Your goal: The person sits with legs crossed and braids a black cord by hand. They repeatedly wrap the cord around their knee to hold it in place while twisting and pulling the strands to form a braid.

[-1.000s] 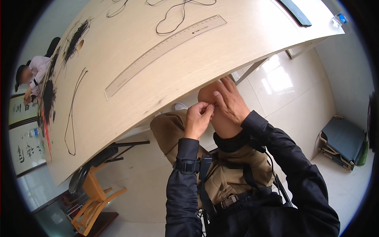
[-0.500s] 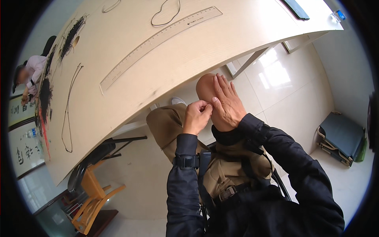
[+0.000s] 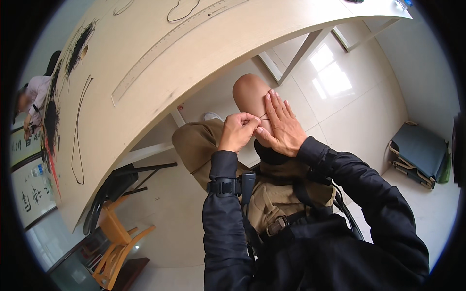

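Between the thumb and fingertips of my left hand is pinched the end of a thin dark cord. It shows as two fine strands leading to my right hand. That hand lies flat, fingers stretched out, on the bare skin of my right leg, just below the bare knee. The strands run in under its palm, so the rest of the cord is hidden. My brown trouser leg on the left stays covered, with a thin line crossing it.
A pale table curves ahead, bearing a long clear ruler, a looped cord and black thread bundles. At far left sits another person. A wooden chair stands lower left; a folded blue-grey item lies right.
My left hand has drawn slightly away from the right, and cord strands now show between them. The right palm stays flat on the leg. The whole view has shifted a little.
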`<state>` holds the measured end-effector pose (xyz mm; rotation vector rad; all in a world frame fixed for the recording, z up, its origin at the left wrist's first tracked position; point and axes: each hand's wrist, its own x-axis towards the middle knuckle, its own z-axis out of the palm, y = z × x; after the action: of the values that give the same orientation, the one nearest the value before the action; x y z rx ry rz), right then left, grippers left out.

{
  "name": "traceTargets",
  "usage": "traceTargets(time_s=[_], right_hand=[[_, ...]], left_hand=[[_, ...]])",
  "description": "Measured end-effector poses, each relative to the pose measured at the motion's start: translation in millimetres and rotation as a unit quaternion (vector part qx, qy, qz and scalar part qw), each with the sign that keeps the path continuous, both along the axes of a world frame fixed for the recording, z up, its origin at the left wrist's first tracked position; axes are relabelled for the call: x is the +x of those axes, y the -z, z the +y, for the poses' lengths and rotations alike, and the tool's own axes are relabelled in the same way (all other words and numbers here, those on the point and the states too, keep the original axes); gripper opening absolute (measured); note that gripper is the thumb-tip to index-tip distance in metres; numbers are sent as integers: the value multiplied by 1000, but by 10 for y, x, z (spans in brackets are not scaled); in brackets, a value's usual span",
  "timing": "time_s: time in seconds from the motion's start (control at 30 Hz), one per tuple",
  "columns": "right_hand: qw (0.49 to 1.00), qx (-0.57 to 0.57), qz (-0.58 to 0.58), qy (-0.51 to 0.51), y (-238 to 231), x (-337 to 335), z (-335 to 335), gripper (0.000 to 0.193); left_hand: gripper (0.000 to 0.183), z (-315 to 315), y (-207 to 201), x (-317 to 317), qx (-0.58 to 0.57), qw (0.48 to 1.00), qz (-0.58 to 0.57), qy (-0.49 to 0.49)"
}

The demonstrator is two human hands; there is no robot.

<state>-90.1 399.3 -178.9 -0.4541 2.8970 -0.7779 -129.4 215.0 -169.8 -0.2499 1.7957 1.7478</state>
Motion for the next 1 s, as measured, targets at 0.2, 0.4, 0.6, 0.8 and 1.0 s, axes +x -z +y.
traceTargets(time_s=[0.2,0.4,0.6,0.8,1.0], right_hand=[[1000,24,4,-7,-77,115,8,92],[999,45,4,-17,-97,247,46,92],[999,38,0,-20,-118,234,63,93],[999,31,0,-24,-108,212,92,93],[999,27,-4,-29,-93,205,99,91]], left_hand=[[18,20,4,57,-3,1000,-1,-10],[18,-5,36,84,-15,1000,-3,15],[20,-31,58,117,-55,996,58,43],[25,-100,-78,136,-60,993,78,65],[23,-137,-52,125,-111,986,72,97]])
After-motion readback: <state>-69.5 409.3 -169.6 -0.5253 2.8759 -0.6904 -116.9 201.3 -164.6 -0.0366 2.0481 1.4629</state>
